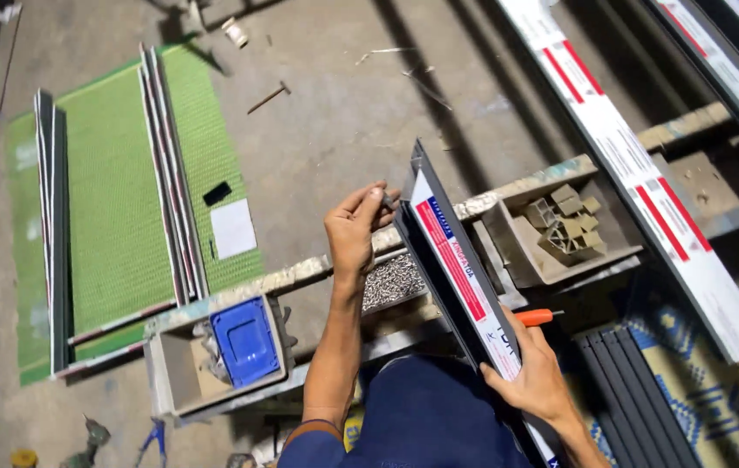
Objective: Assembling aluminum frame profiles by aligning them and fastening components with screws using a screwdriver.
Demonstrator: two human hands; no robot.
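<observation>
My left hand [354, 229] pinches a small screw or fitting against the side of a dark aluminium profile [452, 269] near its far end. That profile is long, has a white, red and blue label strip, and slants across my lap. Lower down, my right hand [532, 371] grips the profile together with an orange-handled screwdriver [539, 317], whose tip points right. Just below my left hand lies a tray of small silver screws [392, 280].
A box of beige plastic corner pieces [565, 229] sits right of the profile. A wooden box with a blue lid [244, 341] is at lower left. More labelled profiles [647, 173] lean at right. Frames lie on a green mat [118, 208]; a hammer [267, 96] is on the floor.
</observation>
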